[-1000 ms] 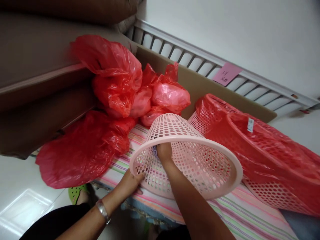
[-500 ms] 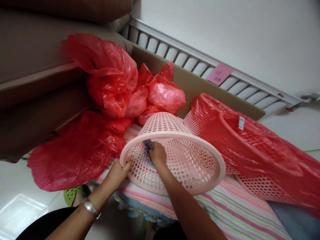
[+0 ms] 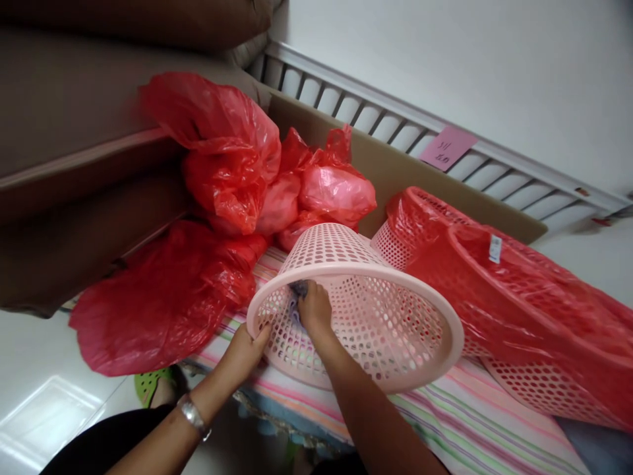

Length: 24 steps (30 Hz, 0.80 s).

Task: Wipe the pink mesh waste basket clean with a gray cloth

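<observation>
A pale pink perforated plastic basket lies on its side on a striped cloth, its wide mouth facing me. At the left of the rim, my left hand grips the basket with the thumb inside the mouth; its other fingers are mostly hidden. My right hand reaches into the basket, closed round a crumpled grey-purple cloth against the inner left wall. A silver bracelet circles my left wrist.
Red plastic bags pile up behind and left of the basket. To the right lie more pink baskets covered with red plastic. A white railing with a pink note runs behind. A brown couch stands left.
The whole view has shifted, so the scene sits slightly farther right. Inside the basket, my right hand and the cloth have moved slightly along the wall. My left hand keeps its grip.
</observation>
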{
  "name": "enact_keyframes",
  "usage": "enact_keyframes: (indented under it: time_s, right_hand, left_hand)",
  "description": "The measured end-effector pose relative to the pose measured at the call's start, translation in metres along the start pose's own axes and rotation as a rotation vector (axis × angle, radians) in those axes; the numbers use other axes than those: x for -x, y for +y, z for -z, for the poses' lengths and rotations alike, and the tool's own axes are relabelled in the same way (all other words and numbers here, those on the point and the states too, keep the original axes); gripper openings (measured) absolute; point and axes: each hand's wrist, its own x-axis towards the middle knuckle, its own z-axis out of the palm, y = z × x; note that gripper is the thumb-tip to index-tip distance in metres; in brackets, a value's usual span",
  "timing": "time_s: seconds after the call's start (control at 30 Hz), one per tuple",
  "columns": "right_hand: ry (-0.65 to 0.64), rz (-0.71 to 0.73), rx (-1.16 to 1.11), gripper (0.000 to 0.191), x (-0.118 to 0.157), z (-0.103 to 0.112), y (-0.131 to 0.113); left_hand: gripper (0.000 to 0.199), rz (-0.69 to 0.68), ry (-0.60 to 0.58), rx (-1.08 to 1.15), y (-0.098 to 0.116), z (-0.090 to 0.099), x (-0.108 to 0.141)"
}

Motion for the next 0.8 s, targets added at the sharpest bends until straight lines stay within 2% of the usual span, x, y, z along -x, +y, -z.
enact_keyframes:
  time_s: [0.07,0.17,0.23,0.3,0.37,0.47,0.6,0.7,0.8]
  right_hand:
    - [0.029,-0.016,0.010,0.035,-0.034,-0.010,0.005]
    - [0.036,-0.018,-0.003,0.039,-0.059,-0.021,0.011]
    - [0.031,-0.026,-0.001,0.039,-0.063,-0.026,0.013]
    - [0.026,-0.030,0.011,0.039,-0.064,-0.027,0.014]
    - [0.021,-0.033,0.026,0.040,-0.062,-0.025,0.014]
    - [-0.001,-0.040,0.047,0.034,-0.054,-0.017,0.011]
    - [-0.026,-0.031,0.060,0.024,-0.016,-0.003,0.000]
    - [-0.044,0.036,0.018,0.027,0.038,0.009,-0.006]
    - [-0.071,0.093,-0.083,0.034,0.102,0.020,0.000]
  left_hand:
    - [0.037,-0.032,-0.050,-0.008,0.002,0.001,0.002]
    - [0.038,-0.150,-0.102,-0.064,0.013,0.011,0.003]
    - [0.039,-0.191,-0.064,-0.117,0.022,0.019,0.000]
    - [0.040,-0.174,0.017,-0.158,0.027,0.025,-0.006]
    - [0.041,-0.155,0.090,-0.134,0.025,0.026,-0.014]
    - [0.043,-0.156,0.103,-0.020,0.014,0.022,-0.023]
    - [0.046,-0.144,0.104,0.048,0.005,0.017,-0.022]
    - [0.042,-0.143,0.105,0.068,0.003,0.011,-0.013]
    - [0.040,-0.129,0.046,0.093,0.000,0.000,0.000]
